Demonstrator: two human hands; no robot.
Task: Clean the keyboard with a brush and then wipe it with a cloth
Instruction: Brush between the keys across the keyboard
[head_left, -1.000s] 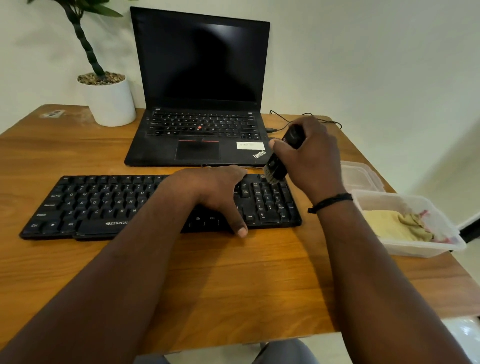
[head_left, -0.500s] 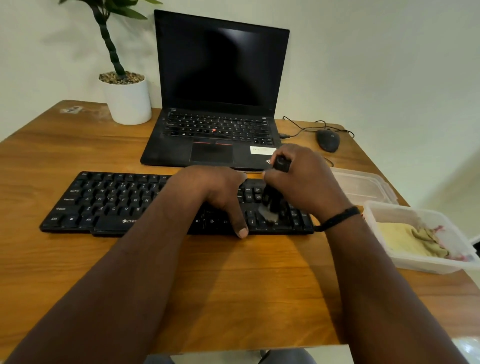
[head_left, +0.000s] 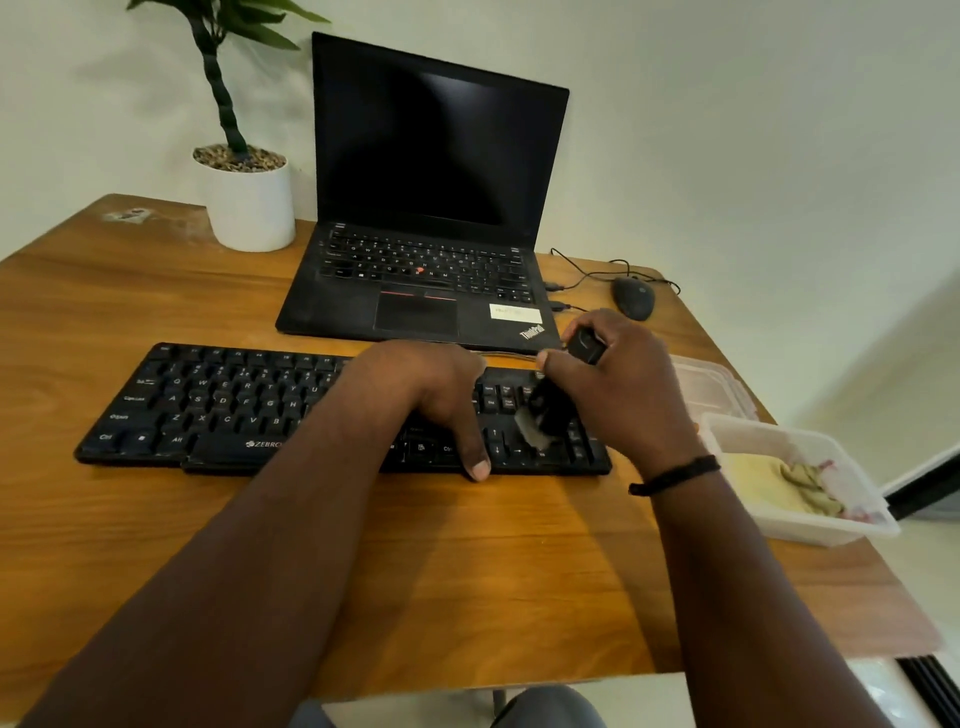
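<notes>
A black keyboard (head_left: 218, 405) lies across the wooden table (head_left: 467, 561). My left hand (head_left: 436, 395) presses flat on its right-middle part, thumb hanging over the front edge. My right hand (head_left: 623, 395) grips a black brush (head_left: 550, 410) by its handle; the pale bristles touch the keys near the arrow cluster at the keyboard's right end. A yellow cloth (head_left: 769, 483) lies in a clear plastic box (head_left: 826, 527) at the table's right edge.
A black laptop (head_left: 431, 270) stands open behind the keyboard. A white plant pot (head_left: 252, 208) is at the back left, a wired mouse (head_left: 634, 297) at the back right. A clear lid (head_left: 711, 384) lies beside the box.
My right hand has swept the brush down from above the keyboard's top right corner onto the keys near the arrows. The left hand stays pressed on the keyboard. The view has shifted.
</notes>
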